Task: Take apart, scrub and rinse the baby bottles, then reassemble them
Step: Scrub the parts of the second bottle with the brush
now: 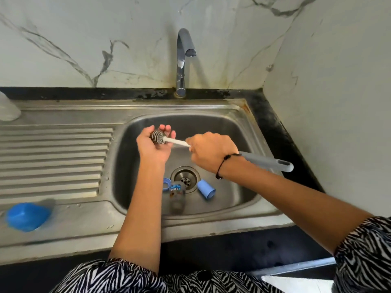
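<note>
Marble-veined wall backs our steel sink (211,106); our left hand (153,144) cups the bottle brush (160,138) head, fingers curled round it and half hiding the bristles; our right hand (209,153) grips its handle, knuckles covering the hold; on the basin floor by the drain lie a blurred clear bottle (177,194), a blue ring (167,183) partly behind our forearm, and a blue cap (205,189); something blue and smeared (27,216) sits on the drainboard.

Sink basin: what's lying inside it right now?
By the drain lie a blue cap, a blue ring and a clear bottle. The left forearm covers part of the ring.
</note>
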### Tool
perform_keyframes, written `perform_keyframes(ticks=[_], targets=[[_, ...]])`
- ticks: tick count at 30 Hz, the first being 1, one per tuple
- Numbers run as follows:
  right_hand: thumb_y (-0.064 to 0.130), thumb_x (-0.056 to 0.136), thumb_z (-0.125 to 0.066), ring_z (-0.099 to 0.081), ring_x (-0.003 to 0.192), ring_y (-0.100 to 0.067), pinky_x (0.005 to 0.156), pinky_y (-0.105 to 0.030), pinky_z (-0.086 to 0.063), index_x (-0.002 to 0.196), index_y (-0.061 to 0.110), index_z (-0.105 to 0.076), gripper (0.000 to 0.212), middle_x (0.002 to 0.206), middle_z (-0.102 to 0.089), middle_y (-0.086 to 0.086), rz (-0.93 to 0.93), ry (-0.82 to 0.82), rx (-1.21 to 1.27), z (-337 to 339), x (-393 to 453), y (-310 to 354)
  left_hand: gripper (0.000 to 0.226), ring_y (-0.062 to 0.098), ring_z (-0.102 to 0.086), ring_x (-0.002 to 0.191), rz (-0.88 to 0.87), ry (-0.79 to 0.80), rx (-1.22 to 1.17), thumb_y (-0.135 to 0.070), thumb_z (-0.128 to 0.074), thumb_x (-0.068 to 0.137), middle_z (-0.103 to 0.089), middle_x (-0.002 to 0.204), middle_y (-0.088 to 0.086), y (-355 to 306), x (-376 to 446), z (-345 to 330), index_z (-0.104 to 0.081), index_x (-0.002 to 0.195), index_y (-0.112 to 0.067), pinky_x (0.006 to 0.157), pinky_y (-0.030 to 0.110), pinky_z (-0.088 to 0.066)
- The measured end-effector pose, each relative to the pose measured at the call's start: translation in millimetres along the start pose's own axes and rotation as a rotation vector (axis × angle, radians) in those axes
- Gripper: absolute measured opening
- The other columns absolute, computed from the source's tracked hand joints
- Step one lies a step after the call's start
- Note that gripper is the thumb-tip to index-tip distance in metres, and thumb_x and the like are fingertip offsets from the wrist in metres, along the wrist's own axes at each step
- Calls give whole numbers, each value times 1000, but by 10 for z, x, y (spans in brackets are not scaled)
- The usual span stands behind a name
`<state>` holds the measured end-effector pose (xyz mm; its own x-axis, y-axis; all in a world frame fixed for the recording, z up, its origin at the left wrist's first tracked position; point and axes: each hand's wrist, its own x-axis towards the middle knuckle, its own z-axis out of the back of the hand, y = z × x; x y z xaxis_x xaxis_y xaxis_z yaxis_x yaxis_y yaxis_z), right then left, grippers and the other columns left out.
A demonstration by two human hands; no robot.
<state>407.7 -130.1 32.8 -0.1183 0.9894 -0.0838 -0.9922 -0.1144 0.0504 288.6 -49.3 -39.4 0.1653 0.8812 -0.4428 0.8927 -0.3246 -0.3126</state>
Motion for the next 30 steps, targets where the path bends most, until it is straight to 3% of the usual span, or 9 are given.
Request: perform_keyframes(ticks=[2, 5, 8, 10, 14, 18, 23, 26, 30], targets=[[16, 91, -45, -60, 67, -23, 54, -24, -37, 111, 17, -66, 29, 78, -61, -7, -127, 177, 438, 79, 96, -68, 26, 17, -59, 56, -44, 79, -67, -16, -39, 93, -56, 58, 3, 8, -53, -35, -52, 73, -7, 77, 35, -48], [15, 93, -42, -25, 34, -8, 37, -14, -19, 108, 18, -67, 29, 52, -33, 2, -328, 527, 1087, 96, 143, -267, 26, 17, -56, 53, -121, 239, -179, -10, -38, 92, -55, 59, 4, 19, -97, -72, -52, 70, -8, 69, 34, -51], [18, 96, -38, -20, 33, -6, 37, -14, -15, 104, 21, -66, 29, 52, -29, 3, -334, 629, 1216, 35, 99, -342, 13, 17, -58, 59, -119, 351, -109, -11, -44, 83, -56, 66, 3, -26, -116, -63, -53, 74, -10, 69, 32, -53], [17, 94, -44, -32, 37, -12, 38, -18, -23, 104, 17, -68, 26, 54, -40, -3, -322, 430, 1008, 17, 75, -281, 14, 19, -62, 70, -13, 236, 91, -18, -46, 90, -60, 76, 4, -57, -74, -18, -52, 79, -12, 73, 35, -54], [22, 94, -42, -63, 85, -30, 59, -32, -36, 117, 23, -57, 27, 95, -65, -7, -3, -25, -91, -125, -6, -221, 22, 20, -61, 78, 169, -160, 514, -34, -57, 91, -65, 83, 9, -73, 18, 70, -53, 89, -12, 69, 37, -51], [19, 80, -54, -63, 58, -24, 46, -27, -31, 115, 21, -62, 36, 73, -65, -1, 111, -274, -506, -248, -98, -124, 11, 16, -65, 66, 79, -194, 508, -22, -49, 92, -70, 66, 5, 8, 8, 80, -52, 95, -12, 63, 29, -48], [26, 96, -38, -60, 90, -30, 66, -29, -39, 116, 28, -60, 30, 96, -66, -3, -23, -4, 214, -134, 41, -37, 17, 16, -66, 57, -88, -17, 222, -12, -39, 91, -70, 67, 5, 16, -29, -11, -54, 89, -6, 70, 32, -50], [13, 93, -44, -43, 44, -14, 40, -16, -29, 106, 13, -70, 29, 45, -46, 7, -183, 183, 805, -66, 71, -52, 23, 18, -61, 53, -117, 71, 132, -11, -35, 92, -66, 62, 7, -8, -114, -55, -49, 73, -10, 75, 35, -50], [22, 99, -35, -18, 32, -5, 37, -12, -14, 101, 22, -66, 31, 47, -26, 5, -291, 592, 1294, -79, 27, -196, 16, 19, -56, 51, -199, 266, -53, -8, -38, 84, -59, 57, 7, 10, -209, -129, -48, 71, -10, 77, 37, -51]])
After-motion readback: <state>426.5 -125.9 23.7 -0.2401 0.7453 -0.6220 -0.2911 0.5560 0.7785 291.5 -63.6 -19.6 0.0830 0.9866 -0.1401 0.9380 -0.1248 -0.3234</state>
